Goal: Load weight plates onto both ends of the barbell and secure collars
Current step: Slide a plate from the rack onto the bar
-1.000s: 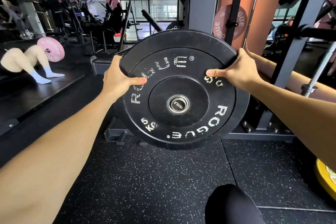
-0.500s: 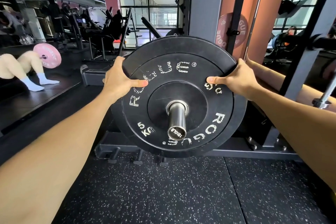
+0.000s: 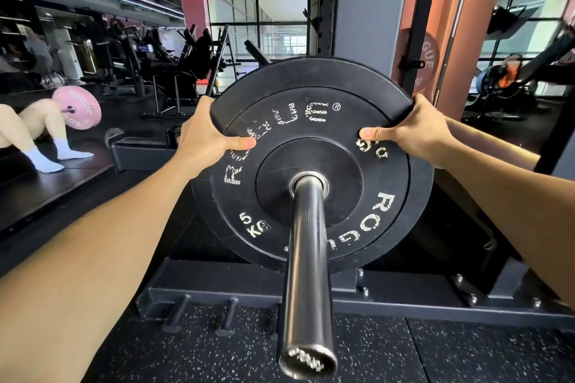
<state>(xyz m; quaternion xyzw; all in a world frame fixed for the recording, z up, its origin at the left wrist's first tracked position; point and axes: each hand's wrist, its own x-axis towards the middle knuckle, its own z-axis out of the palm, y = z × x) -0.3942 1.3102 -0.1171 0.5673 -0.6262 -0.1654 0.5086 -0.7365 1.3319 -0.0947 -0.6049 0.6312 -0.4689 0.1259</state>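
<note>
A black 5 kg bumper plate with worn white lettering sits on the steel barbell sleeve, which runs through its centre hole and points toward me. My left hand grips the plate's upper left rim, thumb on its face. My right hand grips the upper right rim the same way. Much of the sleeve sticks out in front of the plate. No collar is visible.
The rack's grey upright and black base frame with short pegs stand behind the plate. A pink plate hangs on the rack at the right. At the left, a person sits by a pink-plated barbell. Speckled rubber flooring lies below.
The plate has slid far along the sleeve, away from me. A second ago only the sleeve's end showed in the hole; a long length of it is now exposed. Both hands kept their grip.
</note>
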